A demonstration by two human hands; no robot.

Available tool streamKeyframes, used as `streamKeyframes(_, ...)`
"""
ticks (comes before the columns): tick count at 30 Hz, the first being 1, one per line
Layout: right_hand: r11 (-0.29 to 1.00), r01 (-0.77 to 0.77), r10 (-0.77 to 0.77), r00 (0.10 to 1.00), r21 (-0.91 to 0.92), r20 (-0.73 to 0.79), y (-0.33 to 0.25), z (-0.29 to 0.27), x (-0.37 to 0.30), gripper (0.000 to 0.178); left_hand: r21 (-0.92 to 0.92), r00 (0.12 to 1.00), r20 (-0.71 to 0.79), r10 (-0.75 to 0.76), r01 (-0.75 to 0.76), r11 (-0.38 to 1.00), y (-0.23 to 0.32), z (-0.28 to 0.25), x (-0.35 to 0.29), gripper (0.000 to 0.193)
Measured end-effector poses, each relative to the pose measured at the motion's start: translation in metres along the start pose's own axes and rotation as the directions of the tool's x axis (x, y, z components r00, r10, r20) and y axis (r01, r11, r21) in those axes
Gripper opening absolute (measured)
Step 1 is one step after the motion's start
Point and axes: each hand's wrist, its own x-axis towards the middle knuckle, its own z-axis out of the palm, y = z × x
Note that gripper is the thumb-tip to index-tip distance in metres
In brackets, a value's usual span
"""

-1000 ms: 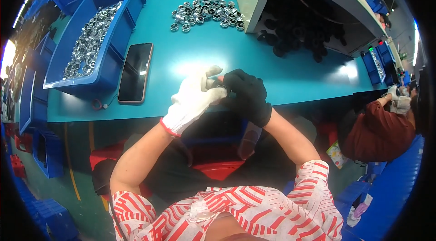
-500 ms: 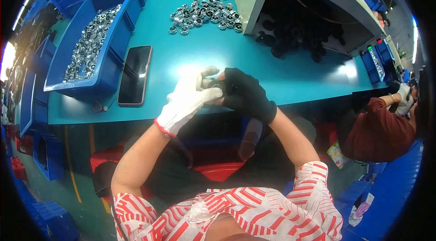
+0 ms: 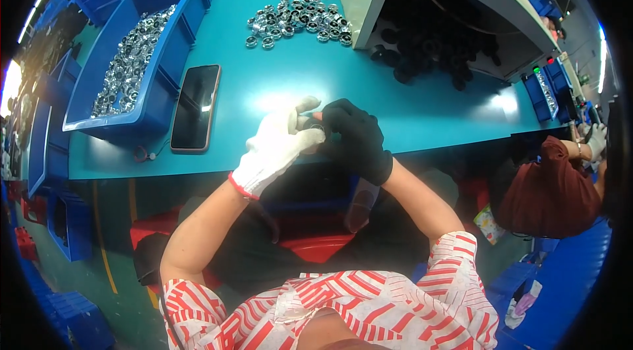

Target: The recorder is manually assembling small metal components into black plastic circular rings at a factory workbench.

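Observation:
My left hand, in a white knit glove with a red cuff, is closed around a small ring-shaped part with a shiny edge. Most of that part is hidden by my fingers. My right hand, in a black glove, presses against the same part from the other side, its fingers curled. Both hands meet just above the front edge of the turquoise table. Beyond them lies a loose pile of small shiny metal rings with dark centres.
A blue bin of similar shiny rings stands at the left, beside a dark-screened phone. At the right, a cream housing holds many black round parts. A co-worker in a brown top sits at the far right.
My right hand has turned and shifted slightly left, its fingers curling more around the part. My left hand stays nearly in place. The co-worker's gloved hand has moved a little.

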Motion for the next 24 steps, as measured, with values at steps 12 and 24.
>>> streamKeyframes(12,0.856,-0.202,0.087,0.963,0.475,0.254,0.009,-0.017,0.008,0.053,-0.291,0.994,0.11,0.006,0.026,0.956,-0.006,-0.007,0.001,0.052)
streamKeyframes(24,0.992,-0.021,0.02,1.0,0.122,0.009,0.009,0.004,-0.006,0.048,-0.285,1.0,-0.016,-0.003,-0.002,0.959,-0.007,-0.003,0.001,0.042)
